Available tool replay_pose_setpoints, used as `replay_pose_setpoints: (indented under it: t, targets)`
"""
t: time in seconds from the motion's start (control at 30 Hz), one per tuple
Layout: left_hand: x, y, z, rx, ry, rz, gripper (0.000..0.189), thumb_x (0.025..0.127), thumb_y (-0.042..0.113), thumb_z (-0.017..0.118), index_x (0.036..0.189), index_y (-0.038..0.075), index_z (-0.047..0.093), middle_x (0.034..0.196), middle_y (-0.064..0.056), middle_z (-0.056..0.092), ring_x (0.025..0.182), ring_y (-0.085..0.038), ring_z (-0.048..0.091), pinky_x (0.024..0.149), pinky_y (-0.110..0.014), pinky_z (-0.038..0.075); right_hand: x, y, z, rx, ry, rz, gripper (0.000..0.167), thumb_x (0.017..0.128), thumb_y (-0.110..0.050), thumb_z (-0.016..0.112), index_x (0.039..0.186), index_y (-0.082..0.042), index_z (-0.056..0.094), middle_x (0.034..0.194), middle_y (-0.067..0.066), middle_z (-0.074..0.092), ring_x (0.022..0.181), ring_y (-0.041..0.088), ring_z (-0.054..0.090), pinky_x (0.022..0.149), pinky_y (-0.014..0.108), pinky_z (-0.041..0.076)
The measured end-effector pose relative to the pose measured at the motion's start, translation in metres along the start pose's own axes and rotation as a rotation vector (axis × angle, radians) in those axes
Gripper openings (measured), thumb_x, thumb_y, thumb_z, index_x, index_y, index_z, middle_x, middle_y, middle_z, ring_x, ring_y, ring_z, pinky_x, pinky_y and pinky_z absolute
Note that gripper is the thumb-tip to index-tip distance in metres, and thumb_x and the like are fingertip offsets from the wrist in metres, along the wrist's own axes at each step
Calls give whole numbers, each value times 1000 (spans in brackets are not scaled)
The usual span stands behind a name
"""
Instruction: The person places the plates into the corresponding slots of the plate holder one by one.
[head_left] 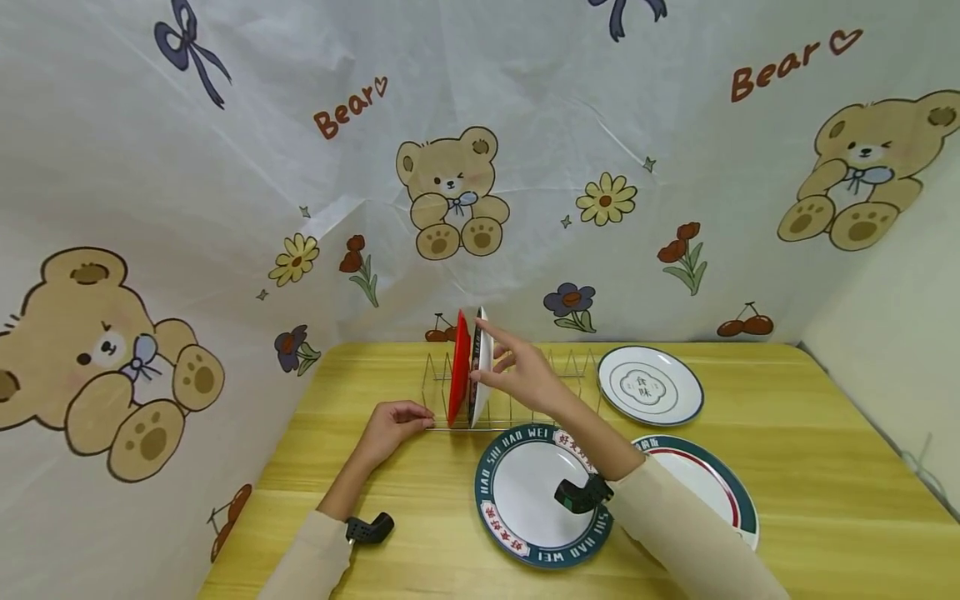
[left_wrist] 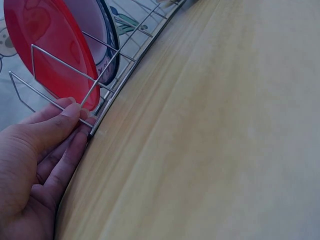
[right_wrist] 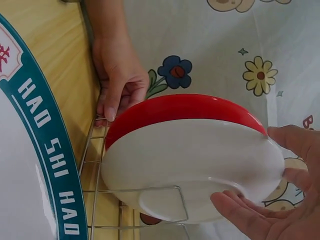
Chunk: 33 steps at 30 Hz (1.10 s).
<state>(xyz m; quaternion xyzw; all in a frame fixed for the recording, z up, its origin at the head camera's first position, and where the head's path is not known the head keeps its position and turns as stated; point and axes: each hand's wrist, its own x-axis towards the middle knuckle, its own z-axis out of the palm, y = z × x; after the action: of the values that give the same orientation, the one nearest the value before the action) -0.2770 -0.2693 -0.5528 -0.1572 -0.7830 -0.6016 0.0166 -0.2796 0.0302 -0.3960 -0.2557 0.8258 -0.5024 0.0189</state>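
Note:
A wire dish rack (head_left: 510, 427) stands on the table, holding a red plate (head_left: 459, 367) on edge near its left end. Just right of that, a white plate with a dark patterned rim (head_left: 484, 358) also stands upright in the rack. My left hand (head_left: 393, 432) pinches the rack's near left corner, thumb and fingers about the wire in the left wrist view. My right hand (head_left: 521, 375) holds the white plate, index finger at its upper rim and thumb against its pale underside (right_wrist: 175, 165). The plate's front face is mostly hidden in the right wrist view.
A green-rimmed plate (head_left: 536, 500) lies flat before the rack. Another green-rimmed plate (head_left: 697, 475) is partly under the right forearm. A white plate with a blue edge (head_left: 651, 386) lies right of the rack. A bear-print cloth (head_left: 525, 100) hangs behind the wooden table (head_left: 825, 467).

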Motion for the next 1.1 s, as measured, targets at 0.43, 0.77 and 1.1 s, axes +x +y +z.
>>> replay_pose_setpoints:
  t: [0.43,0.77,1.1]
  targets:
    - [1,2,1,13,-5,9,10,89,8,79,98,3,79,97,-14,76,86,-24,74,75,-28,60,-63,6,-60,-47,29,40,52,100,-32,68,149,-22,54,138,12,61,122,35,60,94,57,53]
    - [1,3,0,29,-10,18,8,90,4,77,98,3,79,97,-13,76,86,-23,74,75,-29,61,-105,26,-105,-138,109,63,49,100,-33,67,145,-15,57,136,9,63,121,32,60,94,57,53]
    - [1,0,0,8,-17,16,13,89,9,79,99,1,79,97,-15,76,87,-27,74,76,-33,61,-140,66,-152,-220,56,97,44,100,-29,67,141,-14,61,140,10,61,121,35,59,93,41,53]
